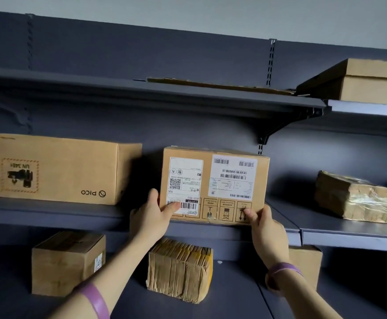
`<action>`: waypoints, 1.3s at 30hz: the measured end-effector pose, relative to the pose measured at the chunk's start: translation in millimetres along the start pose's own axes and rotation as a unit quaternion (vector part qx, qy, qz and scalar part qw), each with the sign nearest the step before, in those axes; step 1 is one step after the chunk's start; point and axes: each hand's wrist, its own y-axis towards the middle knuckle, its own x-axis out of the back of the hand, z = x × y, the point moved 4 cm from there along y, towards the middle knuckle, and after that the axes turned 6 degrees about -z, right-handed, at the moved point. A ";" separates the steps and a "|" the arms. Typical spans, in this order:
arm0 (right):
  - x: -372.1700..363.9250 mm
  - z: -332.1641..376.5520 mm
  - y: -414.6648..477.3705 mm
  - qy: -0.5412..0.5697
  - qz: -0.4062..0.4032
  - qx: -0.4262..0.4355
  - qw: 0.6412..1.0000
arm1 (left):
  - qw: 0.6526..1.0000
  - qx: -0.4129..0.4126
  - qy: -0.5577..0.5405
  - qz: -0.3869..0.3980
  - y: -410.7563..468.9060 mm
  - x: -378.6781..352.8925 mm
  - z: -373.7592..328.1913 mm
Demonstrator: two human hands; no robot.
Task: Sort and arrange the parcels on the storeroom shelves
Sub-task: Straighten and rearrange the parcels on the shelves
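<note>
The left hand [151, 215] grips the lower left corner of the labelled cardboard box [213, 185], with its thumb across the barcode sticker on the front face and its fingers wrapped round the side. The right hand [265, 223] pinches the lower right corner, thumb on the printed handling symbols; its other fingers are hidden under or behind the box. The box sits at the front edge of the middle shelf [50, 212], and I cannot tell whether its base already rests there or hangs just above it.

The step in hand looks like seating this parcel in the gap between the PICO box [59, 169] on the left and the tape-wrapped parcel [360, 199] well off to the right. To do it well:

- Keep the base flat and slide the box straight back with even pressure from both thumbs, so that it does not skew.
- Keep the fingers from being trapped under the base.
- Its labels read upside down, as does the PICO print. Turning the box over may make sorting easier, though that is a judgement.
- Leave the label face to the front, square with the shelf lip.
</note>
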 end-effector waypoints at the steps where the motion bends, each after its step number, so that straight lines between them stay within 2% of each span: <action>1: -0.5 -1.1 -0.5 0.001 0.000 -0.003 1.000 | 1.000 0.004 -0.007 0.001 0.0 -0.8 1.0; 3: -1.8 -2.1 -2.2 0.015 0.009 -0.016 1.000 | 1.000 0.013 -0.012 -0.002 -2.1 -1.2 2.6; 5: -0.3 2.3 -3.4 0.079 0.012 -0.036 0.996 | 1.000 0.025 -0.009 0.007 -2.9 -1.3 2.6; 7: 9.6 10.4 -8.7 0.141 -0.053 -0.029 0.988 | 0.998 0.046 -0.032 0.037 -3.6 0.0 4.5; 9: 25.9 26.4 -18.6 0.095 -0.186 0.054 0.976 | 0.993 0.057 -0.090 0.041 -2.1 8.8 7.3; 11: 29.5 54.2 -32.8 0.083 -0.230 0.163 0.956 | 0.990 0.050 -0.130 0.008 4.1 29.6 9.6; 16: 2.7 134.0 -55.3 0.188 -0.123 0.297 0.928 | 0.985 0.054 -0.162 -0.037 27.9 94.6 25.7; 22: -56.3 213.9 -67.7 0.225 -0.032 0.334 0.915 | 0.987 0.030 -0.138 -0.071 55.8 160.8 63.1; 25: -97.5 251.1 -74.5 0.241 -0.011 0.329 0.913 | 0.988 0.025 -0.125 -0.084 78.7 196.5 95.4; 29: -151.2 280.5 -74.2 0.231 -0.012 0.286 0.930 | 0.992 0.020 -0.084 -0.096 113.7 236.2 144.0; 33: -198.1 299.2 -61.5 0.232 -0.052 0.178 0.955 | 0.990 0.038 -0.030 -0.134 163.0 272.4 203.0; 35: -214.4 304.0 -55.3 0.281 -0.037 0.110 0.953 | 0.991 0.058 -0.052 -0.111 186.0 277.6 228.1; 39: -232.0 314.4 -49.8 0.345 -0.026 0.032 0.938 | 0.977 0.121 -0.173 0.011 217.1 265.0 259.3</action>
